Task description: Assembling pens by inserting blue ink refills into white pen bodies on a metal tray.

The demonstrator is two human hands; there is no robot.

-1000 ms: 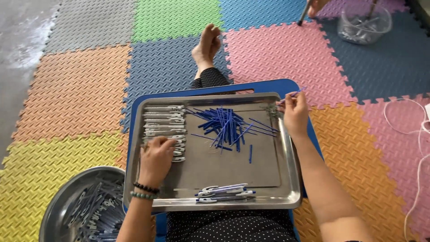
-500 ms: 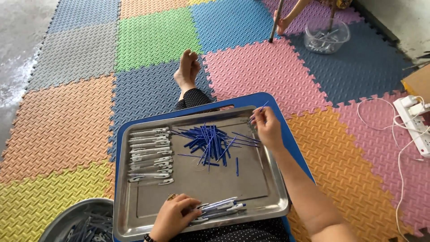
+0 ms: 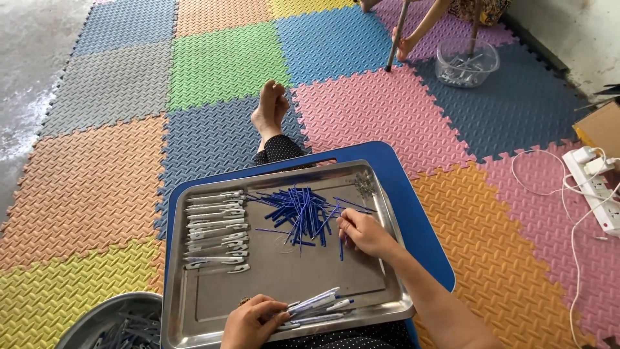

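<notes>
Thin blue plastic refill rods (image 3: 298, 212) lie heaped mid-frame on the shiny steel tray (image 3: 194, 310). Right hand (image 3: 363, 232) pinches one from the heap's edge; left hand (image 3: 248, 323), bottom centre, grips white-and-blue pen barrels (image 3: 316, 302). Judged: pick-up stage; inserting demands aligning rod with barrel.

Looks like home piecework setup, not a proper workshop: person sits on floor w/ coloured foam mats (image 3: 219, 64) over bare concrete (image 3: 32, 58), steel tray (image 3: 213, 310) of pen parts on blue lap table (image 3: 413, 213). Power strip (image 3: 594, 187) w/ white cables, cardboard box (image 3: 600, 129), clear tub (image 3: 466, 63) beside another person's feet, plain wall.
</notes>
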